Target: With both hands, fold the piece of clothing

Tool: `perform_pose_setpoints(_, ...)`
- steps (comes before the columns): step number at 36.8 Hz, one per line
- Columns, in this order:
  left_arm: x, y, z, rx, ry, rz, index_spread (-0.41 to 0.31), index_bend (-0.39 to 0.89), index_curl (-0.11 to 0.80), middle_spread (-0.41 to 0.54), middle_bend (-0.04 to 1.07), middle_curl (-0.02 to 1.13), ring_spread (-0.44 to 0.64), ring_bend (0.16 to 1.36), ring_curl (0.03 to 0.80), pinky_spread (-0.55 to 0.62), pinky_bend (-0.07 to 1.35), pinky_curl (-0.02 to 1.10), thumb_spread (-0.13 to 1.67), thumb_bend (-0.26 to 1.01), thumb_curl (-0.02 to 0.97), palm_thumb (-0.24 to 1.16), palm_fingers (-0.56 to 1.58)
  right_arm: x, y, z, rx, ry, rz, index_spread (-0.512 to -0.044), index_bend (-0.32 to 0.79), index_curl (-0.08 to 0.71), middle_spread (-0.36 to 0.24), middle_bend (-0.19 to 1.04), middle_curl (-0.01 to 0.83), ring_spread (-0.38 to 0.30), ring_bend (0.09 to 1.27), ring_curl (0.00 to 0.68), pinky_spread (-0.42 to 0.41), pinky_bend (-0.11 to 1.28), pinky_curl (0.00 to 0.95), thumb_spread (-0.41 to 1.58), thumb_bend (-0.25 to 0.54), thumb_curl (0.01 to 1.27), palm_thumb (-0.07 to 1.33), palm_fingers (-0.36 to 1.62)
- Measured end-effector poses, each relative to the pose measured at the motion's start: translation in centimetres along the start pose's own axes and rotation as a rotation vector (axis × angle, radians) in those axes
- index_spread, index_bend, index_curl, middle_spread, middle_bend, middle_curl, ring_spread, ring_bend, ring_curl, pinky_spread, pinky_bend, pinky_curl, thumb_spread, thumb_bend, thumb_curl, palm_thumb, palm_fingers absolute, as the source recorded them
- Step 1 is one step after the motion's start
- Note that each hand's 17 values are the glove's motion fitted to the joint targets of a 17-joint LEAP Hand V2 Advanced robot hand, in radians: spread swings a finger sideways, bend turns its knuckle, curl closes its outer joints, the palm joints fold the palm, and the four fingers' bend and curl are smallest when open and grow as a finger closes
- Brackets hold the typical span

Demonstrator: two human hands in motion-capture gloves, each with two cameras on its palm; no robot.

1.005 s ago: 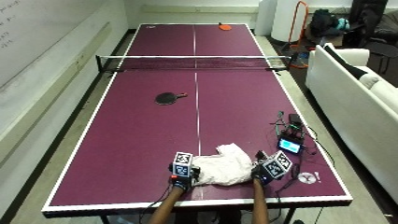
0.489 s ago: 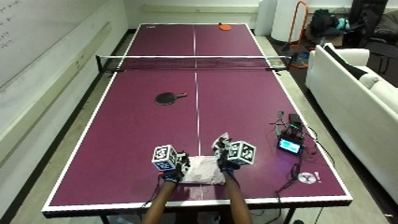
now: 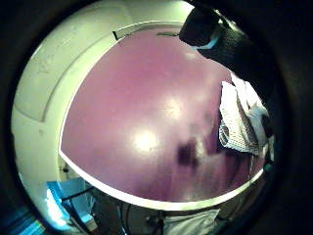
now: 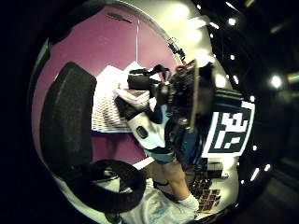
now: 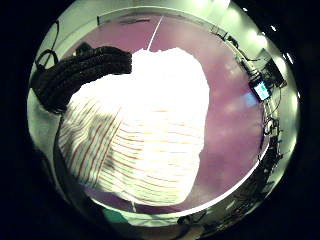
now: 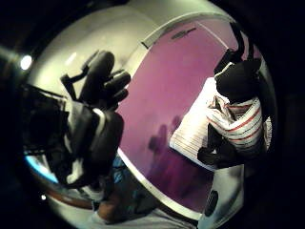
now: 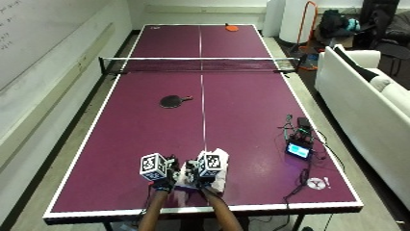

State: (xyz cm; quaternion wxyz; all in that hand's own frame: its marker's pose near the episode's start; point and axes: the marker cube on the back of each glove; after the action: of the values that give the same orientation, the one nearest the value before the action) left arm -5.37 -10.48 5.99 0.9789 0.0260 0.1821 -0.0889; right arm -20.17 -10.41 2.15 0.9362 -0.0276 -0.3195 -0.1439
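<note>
A white piece of clothing with thin stripes (image 7: 222,181) lies bunched near the front edge of the purple table (image 7: 128,144). My right hand (image 7: 205,182) is over it and pinches a fold of the striped cloth (image 6: 238,119) between its fingers (image 6: 236,81). Most of the right little finger side palm view is filled by the cloth (image 5: 145,130). My left hand (image 7: 161,182) is just beside the right one, off the cloth, with relaxed fingers (image 6: 97,78) and nothing in them. Its own views show the cloth (image 3: 237,122) (image 4: 110,105) lying beside it.
A black paddle (image 7: 172,101) lies mid-table, short of the net (image 7: 200,65). An orange paddle (image 7: 231,28) is at the far end. A small screen device with cables (image 7: 299,149) sits near the right edge. A white sofa (image 7: 365,82) stands to the right.
My hands, spread to either side of the cloth a second ago, have come together. The cloth has been drawn in from a wider spread to a narrower bundle under the right hand.
</note>
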Motion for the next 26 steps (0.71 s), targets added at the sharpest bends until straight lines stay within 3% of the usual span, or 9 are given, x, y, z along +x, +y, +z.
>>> perform_pose_setpoints(2,0.3,0.0,0.2,-0.008,-0.002,0.004,-0.122,0.08,0.184,0.027,0.29,0.39,0.14,0.74,0.349,0.41,0.40,0.36,1.44,0.06,0.175,0.17,0.36,1.3,0.5,-0.8,-0.088,0.053,-0.022,-0.335,0.17,0.240,-0.275,0.39,0.491,-0.286,0.72,0.437,-0.020,0.17,0.281,0.79,-0.020,0.49,1.04,1.12)
perform_pose_setpoints(5,1.2,0.2,-0.1,-0.010,-0.033,0.022,-0.122,0.08,0.182,0.023,0.30,0.39,0.13,0.74,0.347,0.41,0.39,0.36,1.46,0.06,0.173,0.17,0.37,4.7,0.8,-3.5,-0.145,0.253,-0.054,-0.338,0.05,0.216,-0.279,0.34,0.474,-0.291,0.72,0.436,0.037,0.21,0.291,0.84,-0.049,0.48,0.97,0.95)
perform_pose_setpoints(8,1.9,0.3,-0.2,-0.021,-0.063,0.047,-0.123,0.09,0.182,0.016,0.30,0.39,0.13,0.74,0.345,0.41,0.39,0.36,1.47,0.06,0.172,0.16,0.37,7.3,2.0,-6.3,-0.189,0.408,-0.011,-0.339,0.08,0.224,-0.270,0.27,0.458,-0.275,0.67,0.433,0.049,0.26,0.316,0.89,-0.042,0.46,0.94,0.86)
perform_pose_setpoints(9,2.1,0.3,-0.2,-0.025,-0.073,0.057,-0.123,0.08,0.180,0.020,0.30,0.39,0.13,0.74,0.345,0.41,0.39,0.36,1.48,0.06,0.172,0.16,0.37,8.0,2.4,-7.2,-0.183,0.459,0.011,-0.340,0.06,0.215,-0.275,0.30,0.468,-0.282,0.71,0.446,0.058,0.25,0.312,0.88,-0.036,0.46,0.94,0.90)
perform_pose_setpoints(10,2.4,0.4,-0.2,-0.029,-0.083,0.069,-0.123,0.13,0.192,-0.002,0.29,0.39,0.12,0.72,0.340,0.40,0.38,0.36,1.48,0.06,0.177,0.18,0.39,8.9,2.6,-8.0,-0.166,0.509,0.033,-0.341,0.14,0.232,-0.245,0.24,0.443,-0.238,0.53,0.383,0.070,0.30,0.324,0.97,-0.048,0.44,0.89,0.75)
perform_pose_setpoints(12,2.9,0.4,-0.2,-0.032,-0.110,0.096,-0.129,0.13,0.200,-0.013,0.29,0.39,0.12,0.71,0.334,0.40,0.37,0.35,1.49,0.07,0.178,0.18,0.40,11.1,2.4,-9.0,-0.106,0.587,0.070,-0.342,0.17,0.257,-0.226,0.24,0.447,-0.211,0.48,0.397,0.092,0.30,0.338,1.02,-0.038,0.43,0.86,0.72)
perform_pose_setpoints(15,3.4,0.3,0.3,-0.031,-0.166,0.144,-0.131,0.14,0.213,-0.033,0.27,0.39,0.12,0.69,0.328,0.38,0.36,0.35,1.50,0.07,0.182,0.20,0.43,15.2,1.7,-10.1,0.029,0.680,0.149,-0.345,0.21,0.280,-0.196,0.22,0.437,-0.165,0.36,0.350,0.136,0.27,0.327,1.10,-0.035,0.41,0.82,0.64)
perform_pose_setpoints(19,4.3,0.0,1.5,-0.044,-0.189,0.219,-0.138,0.16,0.235,-0.048,0.25,0.38,0.12,0.66,0.320,0.38,0.35,0.35,1.51,0.08,0.186,0.22,0.45,16.7,3.3,-13.5,0.184,0.775,0.265,-0.346,0.19,0.295,-0.171,0.21,0.426,-0.132,0.29,0.318,0.162,0.26,0.322,1.18,-0.021,0.39,0.79,0.65)
perform_pose_setpoints(26,6.1,0.2,2.4,-0.035,-0.170,0.215,-0.141,0.14,0.257,-0.065,0.20,0.38,0.11,0.61,0.309,0.35,0.36,0.35,1.52,0.08,0.194,0.24,0.49,15.9,4.7,-15.5,0.294,0.755,0.285,-0.354,0.18,0.319,-0.153,0.17,0.405,-0.076,0.24,0.300,0.206,0.23,0.320,1.23,-0.024,0.37,0.74,0.61)
